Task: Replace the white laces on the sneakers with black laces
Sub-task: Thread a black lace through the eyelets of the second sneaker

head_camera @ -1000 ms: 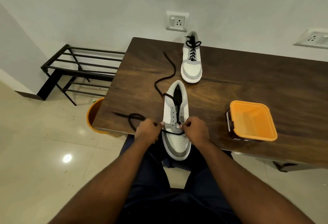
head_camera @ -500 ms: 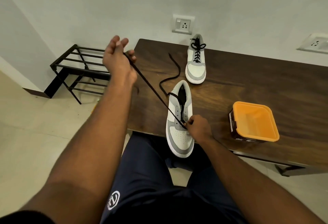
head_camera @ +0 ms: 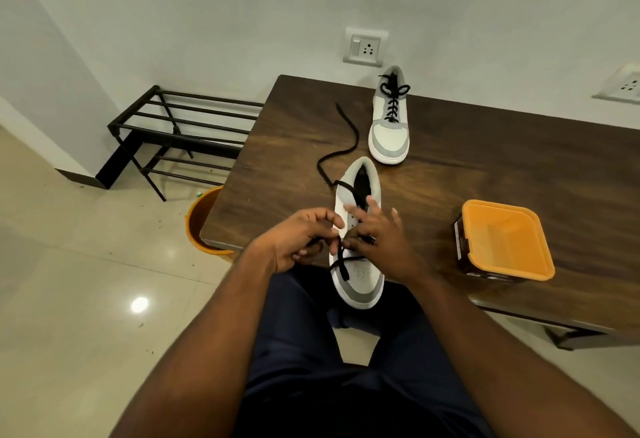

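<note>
A white and grey sneaker (head_camera: 360,278) lies at the table's near edge, toe towards me and hanging over the edge. A black lace (head_camera: 341,146) runs through its eyelets; one long end trails across the table to the far left, a short end lies over the toe. My left hand (head_camera: 298,243) pinches the lace at the sneaker's left side. My right hand (head_camera: 377,233) rests over the eyelets with its outer fingers spread; thumb and forefinger meet at the lace. A second sneaker (head_camera: 389,132), laced in black with a bow, stands farther back.
An orange tub (head_camera: 505,240) sits on the dark wooden table (head_camera: 502,160) to the right. An orange bucket (head_camera: 204,219) stands on the floor under the table's left corner. A black metal rack (head_camera: 180,129) is against the wall at left.
My left hand came down from high at the left, where it held the lace taut, back to the sneaker's left side. The lace end is now slack over the toe.
</note>
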Action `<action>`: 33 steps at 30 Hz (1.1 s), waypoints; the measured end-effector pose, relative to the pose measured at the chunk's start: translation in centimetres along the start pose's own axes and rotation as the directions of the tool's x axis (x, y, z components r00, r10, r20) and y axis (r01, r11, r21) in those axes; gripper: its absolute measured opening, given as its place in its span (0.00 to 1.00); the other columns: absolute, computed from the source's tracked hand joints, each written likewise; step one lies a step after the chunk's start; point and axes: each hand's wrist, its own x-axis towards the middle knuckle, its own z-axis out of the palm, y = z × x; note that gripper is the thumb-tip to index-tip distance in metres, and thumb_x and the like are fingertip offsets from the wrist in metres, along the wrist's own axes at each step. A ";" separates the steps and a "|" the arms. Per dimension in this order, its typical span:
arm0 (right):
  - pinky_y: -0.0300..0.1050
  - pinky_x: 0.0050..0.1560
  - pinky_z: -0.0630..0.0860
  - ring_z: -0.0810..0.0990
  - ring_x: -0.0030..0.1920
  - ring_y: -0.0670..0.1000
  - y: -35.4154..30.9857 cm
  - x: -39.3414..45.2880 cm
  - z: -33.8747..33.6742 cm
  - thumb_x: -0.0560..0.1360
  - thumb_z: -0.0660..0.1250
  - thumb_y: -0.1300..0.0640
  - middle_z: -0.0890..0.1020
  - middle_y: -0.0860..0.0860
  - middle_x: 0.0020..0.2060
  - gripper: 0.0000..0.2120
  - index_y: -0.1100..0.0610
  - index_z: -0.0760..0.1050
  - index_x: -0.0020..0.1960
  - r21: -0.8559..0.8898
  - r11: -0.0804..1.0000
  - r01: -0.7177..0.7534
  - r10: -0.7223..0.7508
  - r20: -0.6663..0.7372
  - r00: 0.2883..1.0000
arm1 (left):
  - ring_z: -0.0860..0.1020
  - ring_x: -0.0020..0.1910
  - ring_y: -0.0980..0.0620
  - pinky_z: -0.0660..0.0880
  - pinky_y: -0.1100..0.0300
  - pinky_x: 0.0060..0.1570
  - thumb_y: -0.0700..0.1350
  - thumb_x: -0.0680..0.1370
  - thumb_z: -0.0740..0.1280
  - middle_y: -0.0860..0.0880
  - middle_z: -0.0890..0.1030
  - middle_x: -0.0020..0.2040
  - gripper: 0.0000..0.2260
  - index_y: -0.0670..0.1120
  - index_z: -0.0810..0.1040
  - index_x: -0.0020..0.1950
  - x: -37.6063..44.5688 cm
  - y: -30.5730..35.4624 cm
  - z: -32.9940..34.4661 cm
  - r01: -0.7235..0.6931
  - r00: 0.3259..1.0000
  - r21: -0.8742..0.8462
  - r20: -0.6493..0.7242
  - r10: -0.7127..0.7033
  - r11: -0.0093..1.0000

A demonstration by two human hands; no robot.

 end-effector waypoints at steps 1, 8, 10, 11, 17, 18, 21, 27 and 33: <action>0.61 0.75 0.46 0.67 0.72 0.47 0.1 -0.3 0.3 0.76 0.69 0.53 0.79 0.42 0.62 0.06 0.46 0.79 0.41 0.165 0.986 -0.014 0.016 -0.009 1.000 | 0.58 0.17 0.59 0.49 0.68 0.21 0.35 0.81 0.60 0.42 0.77 0.34 0.07 0.43 0.74 0.57 -0.1 0.0 -0.4 -0.009 1.000 -0.014 -0.022 0.009 1.000; 0.37 0.57 0.76 0.80 0.52 0.41 -1.0 -1.7 2.4 0.75 0.70 0.63 0.81 0.44 0.54 0.19 0.48 0.74 0.62 0.525 0.847 -0.082 0.017 0.127 0.992 | 0.59 0.17 0.58 0.52 0.68 0.19 0.35 0.81 0.60 0.42 0.75 0.33 0.11 0.44 0.70 0.62 -0.3 -0.1 -0.6 -0.043 0.999 0.004 -0.002 0.043 0.999; 0.42 0.52 0.75 0.79 0.44 0.41 -1.3 -1.4 2.7 0.75 0.71 0.57 0.82 0.45 0.42 0.07 0.45 0.79 0.48 0.375 0.926 -0.041 0.013 0.076 0.997 | 0.60 0.18 0.57 0.53 0.68 0.19 0.36 0.81 0.60 0.43 0.75 0.32 0.11 0.45 0.70 0.62 0.2 -0.2 -0.2 -0.075 0.996 0.030 -0.053 0.077 0.997; 0.47 0.50 0.75 0.78 0.40 0.44 -1.2 -1.6 2.5 0.76 0.70 0.55 0.81 0.49 0.37 0.03 0.48 0.79 0.43 0.372 0.926 -0.067 0.047 0.062 0.997 | 0.60 0.18 0.57 0.53 0.69 0.19 0.36 0.81 0.60 0.43 0.75 0.32 0.11 0.46 0.71 0.61 0.5 -0.3 -0.2 -0.098 0.987 0.037 -0.123 0.102 0.994; 0.44 0.34 0.71 0.71 0.27 0.49 1.7 -3.6 -1.5 0.77 0.66 0.65 0.74 0.57 0.28 0.06 0.63 0.78 0.41 0.630 0.722 -0.286 0.230 0.172 0.958 | 0.64 0.24 0.56 0.60 0.66 0.22 0.37 0.82 0.60 0.48 0.72 0.33 0.08 0.49 0.75 0.52 0.8 -3.8 -3.9 -0.221 0.766 0.078 -0.604 0.222 0.972; 0.43 0.33 0.71 0.71 0.27 0.48 2.3 -3.9 -2.0 0.77 0.67 0.65 0.75 0.56 0.29 0.05 0.62 0.79 0.43 0.629 0.713 -0.309 0.257 0.176 0.950 | 0.66 0.26 0.55 0.62 0.65 0.22 0.38 0.82 0.60 0.48 0.73 0.34 0.08 0.49 0.75 0.51 0.7 -4.5 -4.5 -0.232 0.712 0.052 -0.672 0.206 0.971; 0.39 0.31 0.72 0.71 0.29 0.47 3.6 -4.4 -2.8 0.77 0.67 0.65 0.78 0.50 0.30 0.05 0.59 0.82 0.47 0.615 0.718 -0.326 0.343 0.095 0.935 | 0.77 0.42 0.48 0.74 0.58 0.36 0.40 0.81 0.62 0.48 0.78 0.44 0.06 0.49 0.76 0.56 1.2 -6.1 -5.9 -0.086 0.602 0.157 -0.779 0.177 0.984; 0.39 0.31 0.71 0.69 0.28 0.46 1.8 -3.0 -1.5 0.76 0.68 0.64 0.79 0.48 0.29 0.07 0.56 0.82 0.49 0.568 0.768 -0.297 0.308 0.080 0.948 | 0.74 0.64 0.55 0.72 0.66 0.61 0.46 0.79 0.69 0.51 0.77 0.65 0.18 0.49 0.76 0.68 2.4 -5.1 0.3 -0.174 0.870 0.608 -0.272 0.410 0.774; 0.37 0.28 0.71 0.72 0.26 0.44 1.8 -2.1 -1.5 0.72 0.73 0.64 0.80 0.51 0.30 0.02 0.60 0.81 0.43 0.598 0.748 -0.288 0.379 -0.029 0.925 | 0.78 0.37 0.58 0.76 0.61 0.43 0.38 0.77 0.70 0.46 0.83 0.39 0.03 0.43 0.84 0.47 3.3 -7.0 2.5 -0.289 0.868 0.388 -0.280 0.411 0.875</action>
